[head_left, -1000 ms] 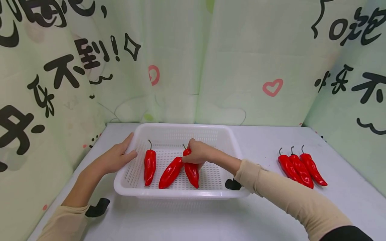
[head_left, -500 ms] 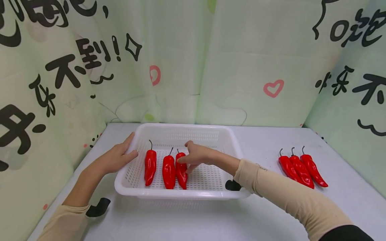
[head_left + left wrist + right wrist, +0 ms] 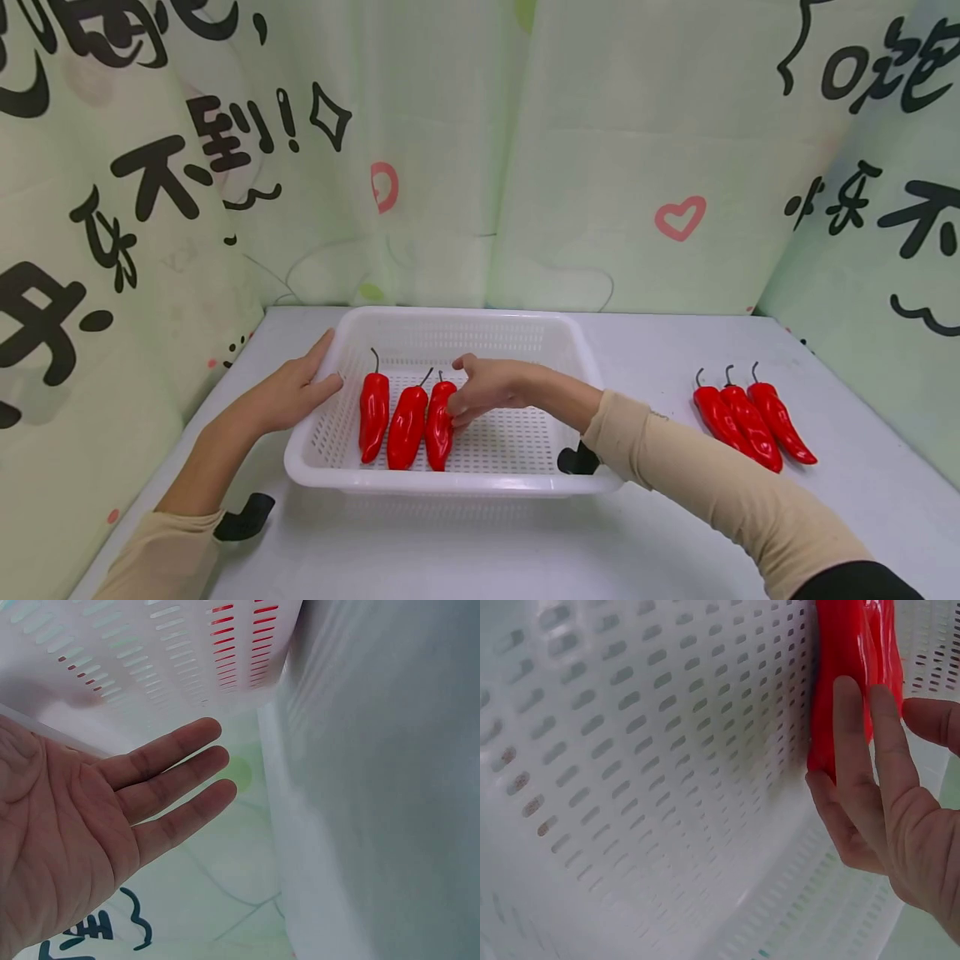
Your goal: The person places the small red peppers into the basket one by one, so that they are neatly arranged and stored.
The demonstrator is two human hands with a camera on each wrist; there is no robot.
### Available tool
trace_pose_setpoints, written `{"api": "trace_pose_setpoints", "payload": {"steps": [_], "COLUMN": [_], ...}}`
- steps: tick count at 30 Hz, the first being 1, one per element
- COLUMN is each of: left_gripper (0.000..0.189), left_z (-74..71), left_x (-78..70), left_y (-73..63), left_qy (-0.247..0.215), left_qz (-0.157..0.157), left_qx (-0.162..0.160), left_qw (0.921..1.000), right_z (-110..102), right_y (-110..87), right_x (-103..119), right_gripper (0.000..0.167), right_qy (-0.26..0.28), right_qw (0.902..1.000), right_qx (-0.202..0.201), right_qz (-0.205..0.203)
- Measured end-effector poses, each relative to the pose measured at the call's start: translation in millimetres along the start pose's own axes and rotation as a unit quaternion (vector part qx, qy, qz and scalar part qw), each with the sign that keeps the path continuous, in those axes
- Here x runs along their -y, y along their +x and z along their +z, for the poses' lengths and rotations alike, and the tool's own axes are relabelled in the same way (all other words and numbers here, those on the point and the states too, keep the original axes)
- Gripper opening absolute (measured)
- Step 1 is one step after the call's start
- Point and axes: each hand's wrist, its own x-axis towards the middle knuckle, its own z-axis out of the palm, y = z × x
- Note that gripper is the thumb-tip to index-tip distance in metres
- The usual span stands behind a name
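Observation:
A white perforated plastic basket (image 3: 465, 482) holds three glossy red chili peppers side by side: a left one (image 3: 373, 417), a middle one (image 3: 407, 429) and a right one (image 3: 438, 429). Inside the basket, my right hand (image 3: 491, 385) touches the right pepper's side. Its fingers (image 3: 849, 735) lie nearly straight against the red skin in the right wrist view. My left hand (image 3: 292, 392) rests at the basket's left rim, thumb toward the inside. In the left wrist view, three fingers (image 3: 176, 754) stretch out straight along the basket's outer wall.
On the white table (image 3: 420, 550), three more red chili peppers (image 3: 750, 417) lie together right of the basket. A pale green curtain (image 3: 570, 167) with black lettering and hearts encloses the table at the back and sides.
My right hand has brought the right pepper leftward. The middle pepper has shifted left and straightened from its slant, and both now lie closer to the left pepper. The left hand stays at the rim.

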Motion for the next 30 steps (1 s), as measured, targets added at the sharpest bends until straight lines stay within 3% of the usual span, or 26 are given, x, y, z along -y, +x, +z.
{"api": "trace_pose_setpoints", "payload": {"steps": [7,14,22,30], "left_gripper": [0.08,0.08,0.079,0.078], "left_z": [1.0,1.0,0.9,0.6], "left_x": [1.2,0.8,2.0,1.9], "left_y": [1.5,1.8,1.0,0.3], "left_qy": [-0.004,-0.004,-0.009,-0.016], "left_qz": [0.001,0.003,0.011,0.011], "left_qx": [0.003,0.001,0.0,0.002], "left_qw": [1.0,1.0,0.9999,0.9998], "right_z": [-8.5,-15.1,-26.0,-32.5], "right_y": [-6.5,-19.8,-39.2,-61.4], "right_x": [1.6,6.5,15.7,25.1], "right_gripper": [0.079,0.07,0.059,0.054], "right_qy": [-0.016,-0.008,-0.01,-0.016], "right_qw": [0.9995,0.9964,0.9856,0.9727], "right_qx": [-0.019,-0.034,-0.058,-0.09], "right_qz": [-0.019,-0.078,-0.158,-0.213]}}
